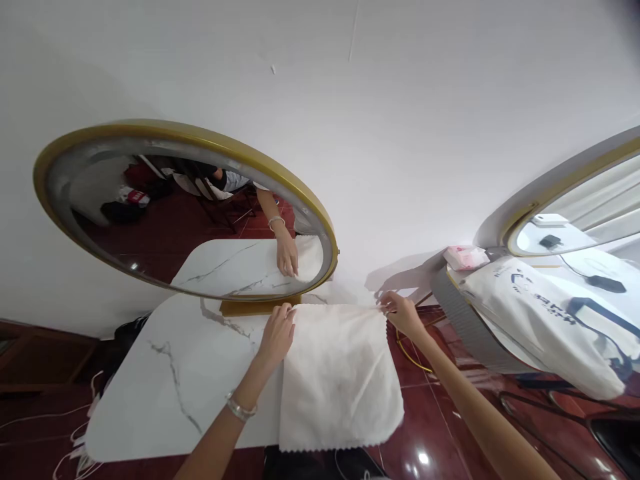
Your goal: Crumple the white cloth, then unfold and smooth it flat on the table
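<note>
A white cloth point(340, 380) is pinched at its eleven o'clock corner by the left hand point(279, 329), at one by the right hand point(402, 313).

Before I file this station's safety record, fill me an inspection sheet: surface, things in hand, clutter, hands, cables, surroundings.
Surface: white marbled table, its right part under the cloth.
Things in hand: white cloth, spread out, lightly creased, zigzag edges.
Clutter: on the neighbouring table, a tissue pack, a printed white bag and a black adapter.
Hands: left hand pinches the cloth's far left corner; right hand pinches its far right corner.
Cables: white cables low beside the table's left end; a thin cord at the adapter.
Surroundings: gold-rimmed mirror behind the table, second mirror at right, white wall, red tiled floor.
</note>
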{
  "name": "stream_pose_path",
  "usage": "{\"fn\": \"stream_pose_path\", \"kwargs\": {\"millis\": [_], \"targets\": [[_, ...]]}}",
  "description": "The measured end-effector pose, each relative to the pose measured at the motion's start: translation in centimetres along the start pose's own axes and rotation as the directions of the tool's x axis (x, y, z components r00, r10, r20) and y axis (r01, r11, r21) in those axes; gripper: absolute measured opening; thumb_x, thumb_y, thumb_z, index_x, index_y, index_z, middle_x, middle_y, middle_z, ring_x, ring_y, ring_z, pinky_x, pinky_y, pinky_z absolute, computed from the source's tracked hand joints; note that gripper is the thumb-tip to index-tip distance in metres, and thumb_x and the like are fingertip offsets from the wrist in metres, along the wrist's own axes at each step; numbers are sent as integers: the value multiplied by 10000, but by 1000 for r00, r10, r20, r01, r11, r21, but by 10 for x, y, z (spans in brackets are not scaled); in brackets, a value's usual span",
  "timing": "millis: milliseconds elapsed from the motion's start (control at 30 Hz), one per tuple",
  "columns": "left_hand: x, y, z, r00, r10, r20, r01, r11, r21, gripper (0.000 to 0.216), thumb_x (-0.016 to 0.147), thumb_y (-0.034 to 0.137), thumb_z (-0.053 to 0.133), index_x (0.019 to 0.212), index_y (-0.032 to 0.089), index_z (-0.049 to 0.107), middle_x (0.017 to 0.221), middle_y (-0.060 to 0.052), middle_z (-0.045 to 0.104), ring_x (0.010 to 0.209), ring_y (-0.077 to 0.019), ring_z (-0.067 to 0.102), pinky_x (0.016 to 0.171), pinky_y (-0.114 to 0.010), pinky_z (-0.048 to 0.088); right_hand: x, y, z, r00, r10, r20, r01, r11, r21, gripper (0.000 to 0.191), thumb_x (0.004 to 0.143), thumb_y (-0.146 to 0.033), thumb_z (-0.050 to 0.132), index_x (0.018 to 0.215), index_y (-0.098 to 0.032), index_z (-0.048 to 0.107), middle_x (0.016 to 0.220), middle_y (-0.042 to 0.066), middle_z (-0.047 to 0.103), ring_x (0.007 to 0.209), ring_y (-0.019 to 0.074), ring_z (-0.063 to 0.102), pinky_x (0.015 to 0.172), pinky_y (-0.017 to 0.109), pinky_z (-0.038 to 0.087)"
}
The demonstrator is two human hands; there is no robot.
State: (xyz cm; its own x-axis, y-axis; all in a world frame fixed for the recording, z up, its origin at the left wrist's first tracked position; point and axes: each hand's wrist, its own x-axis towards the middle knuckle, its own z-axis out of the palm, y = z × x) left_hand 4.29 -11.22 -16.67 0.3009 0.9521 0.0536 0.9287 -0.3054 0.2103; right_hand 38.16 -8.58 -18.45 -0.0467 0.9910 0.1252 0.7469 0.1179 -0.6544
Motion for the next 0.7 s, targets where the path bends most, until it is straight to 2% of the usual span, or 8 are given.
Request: {"fn": "stream_pose_path", "kwargs": {"millis": [67,133,200,300,367,467,567,700], "targets": [[1,3,36,996,-83,-21,84,995,49,408,842,134,484,1246,102,535,1270,-170,527,1159,-302,509,942,-447,469,0,12,31,1000,3,-27,-3,1000,-8,229,735,-180,432,907,-195,582,809,55,681,715,179,670,646,303,546],[-5,10,66,988,-126,-87,132,988,73,478,866,157,461,1339,81,448,1402,-218,417,1249,-347,445,979,-502,434,-10,16,55,998,-17,-63,15,999,-29,349,794,-210,427,1115,-162,556,1075,142,657,948,230,662,773,387,553],[-11,17,90,982,-91,-167,105,991,78,494,915,183,392,1405,117,375,1473,-195,352,1320,-332,386,1036,-496,394,-24,13,77,995,-65,-71,61,997,-56,436,854,-262,432,1271,-150,487,1331,188,520,1207,269,537,946,464,486],[-10,21,113,975,-1,-223,14,998,57,491,962,217,301,1449,166,319,1509,-137,339,1401,-278,294,1098,-440,349,-42,3,107,987,-158,-7,157,982,-104,446,916,-309,417,1349,-212,465,1463,123,412,1376,270,343,1106,521,317],[0,17,121,971,-22,-240,34,998,45,503,968,259,301,1458,142,306,1526,-147,311,1434,-280,229,1125,-446,313,-44,-4,126,982,-181,56,189,955,-227,463,947,-339,388,1399,-252,429,1502,88,368,1412,281,269,1122,566,251],[20,8,126,963,-107,-247,121,992,41,561,959,365,348,1447,90,323,1527,-185,297,1437,-321,205,1135,-484,276,-34,-8,148,987,-126,98,156,893,-422,512,963,-405,370,1459,-281,348,1545,94,280,1429,337,198,1080,659,209],[36,5,125,961,-162,-224,177,983,48,620,934,441,397,1432,74,356,1502,-197,339,1407,-350,264,1131,-499,267,-19,-4,159,991,-109,82,135,860,-491,539,964,-450,353,1480,-305,296,1570,84,210,1441,339,139,1073,697,111],[58,2,117,972,-204,-119,212,976,57,575,913,471,426,1334,85,496,1364,-207,508,1306,-367,407,1085,-510,308,3,3,165,992,-113,56,125,844,-521,604,962,-507,294,1510,-270,203,1583,64,161,1454,302,72,1092,675,20]]}}
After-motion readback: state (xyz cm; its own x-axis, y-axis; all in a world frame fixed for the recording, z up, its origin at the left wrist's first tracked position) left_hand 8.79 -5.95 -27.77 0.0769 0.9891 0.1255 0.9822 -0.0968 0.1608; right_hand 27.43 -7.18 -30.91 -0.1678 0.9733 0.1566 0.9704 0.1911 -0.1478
